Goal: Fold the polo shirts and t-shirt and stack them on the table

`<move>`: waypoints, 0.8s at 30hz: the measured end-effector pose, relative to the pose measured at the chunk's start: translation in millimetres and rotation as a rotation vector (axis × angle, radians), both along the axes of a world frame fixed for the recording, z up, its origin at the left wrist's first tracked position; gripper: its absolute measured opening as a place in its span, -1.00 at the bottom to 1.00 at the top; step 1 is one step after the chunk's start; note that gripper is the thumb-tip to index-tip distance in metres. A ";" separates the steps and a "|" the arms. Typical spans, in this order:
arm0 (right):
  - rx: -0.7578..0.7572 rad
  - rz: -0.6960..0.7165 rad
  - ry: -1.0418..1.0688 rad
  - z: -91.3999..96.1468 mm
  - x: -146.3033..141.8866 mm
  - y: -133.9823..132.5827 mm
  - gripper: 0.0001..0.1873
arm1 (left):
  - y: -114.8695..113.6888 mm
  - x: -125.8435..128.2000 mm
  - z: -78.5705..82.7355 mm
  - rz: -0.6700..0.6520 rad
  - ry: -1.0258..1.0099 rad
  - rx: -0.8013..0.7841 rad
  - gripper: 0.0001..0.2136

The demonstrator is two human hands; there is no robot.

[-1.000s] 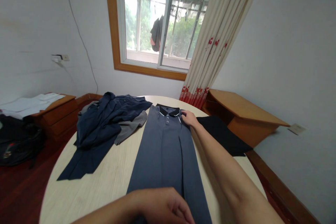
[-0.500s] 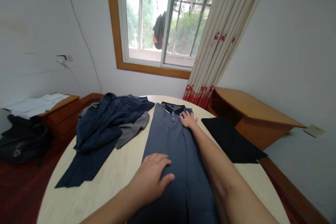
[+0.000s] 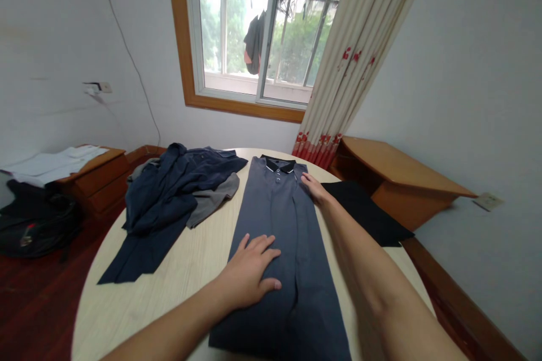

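A dark grey-blue polo shirt (image 3: 277,208) lies lengthwise on the round pale table (image 3: 169,293), its sides folded inward into a long strip. Its black collar (image 3: 279,165) with a white edge points to the window, above a short row of buttons. My left hand (image 3: 252,271) rests flat on the lower left part of the shirt, fingers spread. Up near the right shoulder, my right hand (image 3: 314,187) touches the shirt's right edge with its fingers stretched out. A crease runs down the shirt's right half.
Rumpled navy and grey clothes (image 3: 169,197) lie on the table's left. A folded black cloth (image 3: 368,211) lies at the right, by a wooden desk (image 3: 398,169). Behind are a window (image 3: 254,34) and a curtain (image 3: 339,67). A black bag (image 3: 38,225) sits on the floor.
My right hand has slid from beside the collar outward to the shirt's right edge. My left hand stays on the shirt, its fingers spread wider. The view has shifted slightly.
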State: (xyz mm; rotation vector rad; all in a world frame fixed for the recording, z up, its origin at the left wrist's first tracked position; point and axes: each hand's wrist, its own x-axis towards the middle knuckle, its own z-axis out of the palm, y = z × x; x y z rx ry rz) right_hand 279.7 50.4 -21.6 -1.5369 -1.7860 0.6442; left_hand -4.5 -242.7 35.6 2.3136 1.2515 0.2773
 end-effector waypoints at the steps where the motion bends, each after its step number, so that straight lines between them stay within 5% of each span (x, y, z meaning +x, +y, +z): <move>1: -0.010 0.014 0.041 -2.0 3.0 -12.5 -0.38 | -4.7 3.3 0.6 -0.069 -0.028 0.014 -0.44; 6: -0.023 0.145 0.127 -12.7 18.2 -85.6 -0.41 | -29.8 20.3 -2.1 -0.372 -0.111 0.123 -0.53; 13: 0.049 0.230 0.048 -10.3 25.9 -182.2 -0.49 | -26.8 35.9 -6.5 -0.478 -0.093 0.315 -0.77; 24: 0.198 0.195 -0.116 -6.3 12.9 -228.5 -0.69 | -28.9 20.0 3.3 -0.416 -0.281 0.328 -0.82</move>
